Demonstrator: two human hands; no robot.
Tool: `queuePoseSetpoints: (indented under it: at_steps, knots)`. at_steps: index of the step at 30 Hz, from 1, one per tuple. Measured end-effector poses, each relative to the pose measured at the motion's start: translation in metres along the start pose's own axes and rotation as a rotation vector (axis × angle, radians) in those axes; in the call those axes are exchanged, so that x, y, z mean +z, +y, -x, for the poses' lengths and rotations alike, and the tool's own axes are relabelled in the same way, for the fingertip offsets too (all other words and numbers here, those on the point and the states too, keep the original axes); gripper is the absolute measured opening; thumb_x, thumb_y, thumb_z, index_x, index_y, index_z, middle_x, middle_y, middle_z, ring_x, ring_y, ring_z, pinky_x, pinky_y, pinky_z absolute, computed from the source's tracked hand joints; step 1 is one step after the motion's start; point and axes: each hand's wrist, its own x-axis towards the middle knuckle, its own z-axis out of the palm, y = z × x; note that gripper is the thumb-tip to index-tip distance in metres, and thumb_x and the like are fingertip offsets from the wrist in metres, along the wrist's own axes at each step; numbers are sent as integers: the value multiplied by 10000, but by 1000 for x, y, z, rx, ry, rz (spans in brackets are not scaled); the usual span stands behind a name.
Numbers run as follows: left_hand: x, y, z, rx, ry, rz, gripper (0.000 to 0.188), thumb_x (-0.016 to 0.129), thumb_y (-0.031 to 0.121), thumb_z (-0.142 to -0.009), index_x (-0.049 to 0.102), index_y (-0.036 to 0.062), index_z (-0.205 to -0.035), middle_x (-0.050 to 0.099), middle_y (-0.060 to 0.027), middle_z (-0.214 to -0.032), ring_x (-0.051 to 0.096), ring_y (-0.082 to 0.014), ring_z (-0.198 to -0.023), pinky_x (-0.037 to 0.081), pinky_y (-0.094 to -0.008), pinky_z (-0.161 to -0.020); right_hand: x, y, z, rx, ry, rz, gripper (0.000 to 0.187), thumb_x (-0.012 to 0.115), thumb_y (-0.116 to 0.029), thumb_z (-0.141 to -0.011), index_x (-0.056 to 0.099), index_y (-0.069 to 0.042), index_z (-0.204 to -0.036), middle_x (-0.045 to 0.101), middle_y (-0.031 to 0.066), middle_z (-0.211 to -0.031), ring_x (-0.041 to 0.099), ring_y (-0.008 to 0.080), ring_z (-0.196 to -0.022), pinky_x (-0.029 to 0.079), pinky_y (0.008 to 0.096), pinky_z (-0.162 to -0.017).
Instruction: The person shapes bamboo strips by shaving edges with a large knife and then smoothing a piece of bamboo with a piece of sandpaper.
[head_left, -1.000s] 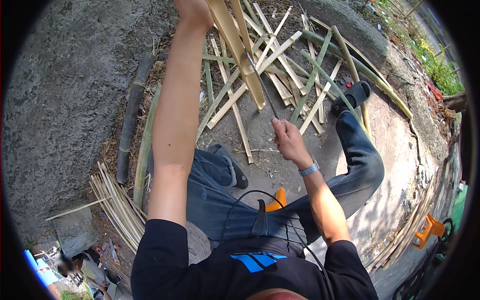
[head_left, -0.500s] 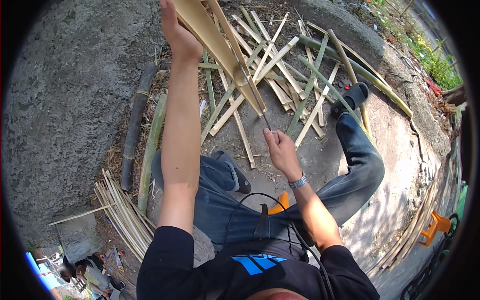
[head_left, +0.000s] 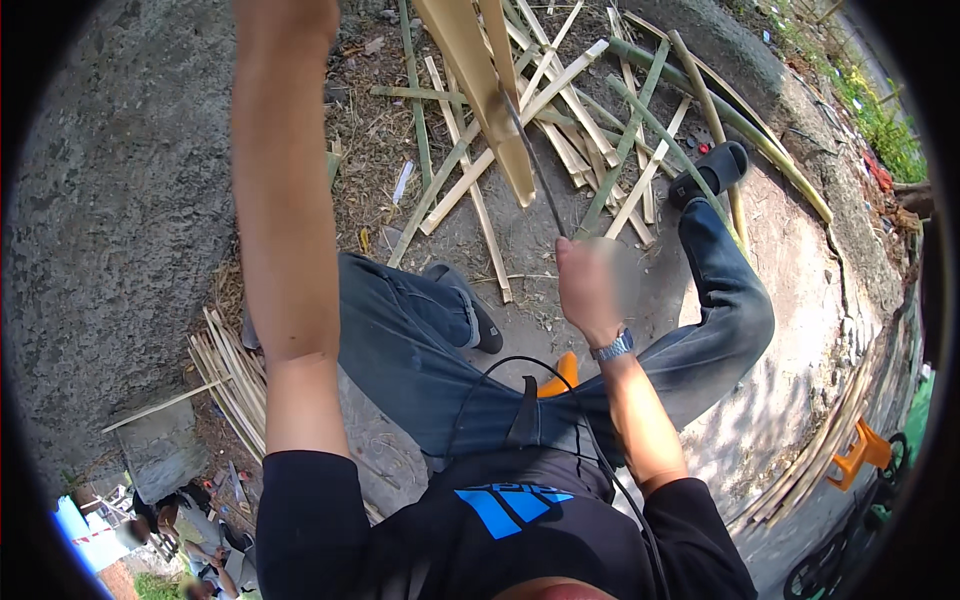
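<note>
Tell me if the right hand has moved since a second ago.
Cannot tell for sure: the camera shifted too. Against the right foot's black sandal, the right hand sits about where it was, now gripping a thin blade set into the bamboo strip.

Left arm raised, right hand (head_left: 590,285) fisted

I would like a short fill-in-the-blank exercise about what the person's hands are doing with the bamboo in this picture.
1. The right hand grips a thin dark ____ that reaches up into the bamboo piece.
2. The right wrist wears a ____.
3. The left arm is raised toward the ____ edge of the picture, where the hand is cut off.
4. A bundle of thin bamboo strips lies on the ground on the person's ____ side.

Missing words: blade; watch; upper; left
</note>
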Motion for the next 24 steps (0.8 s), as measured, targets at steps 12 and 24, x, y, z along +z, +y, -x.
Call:
queuePoseSetpoints:
  at_steps: [12,24]
  knots:
    - [-30,-207,1,-577,-780,545,645,333,601,-1064,566,43,-1288,671,-124,-1163,633,-254,-1113,472,-435,-983,27,67,-16,197,-118,13,728,459,-587,-1060,523,53,-720,497,204,-607,484,336,-585,429,490,-624]
    - [0,-189,0,-924,-743,1069,517,357,495,-1035,615,47,-1006,566,-63,-661,545,-211,-552,483,-342,-528,35,87,-7,247,-171,-30,679,477,-542,-1066,496,38,-715,466,185,-603,471,286,-582,425,471,-619]
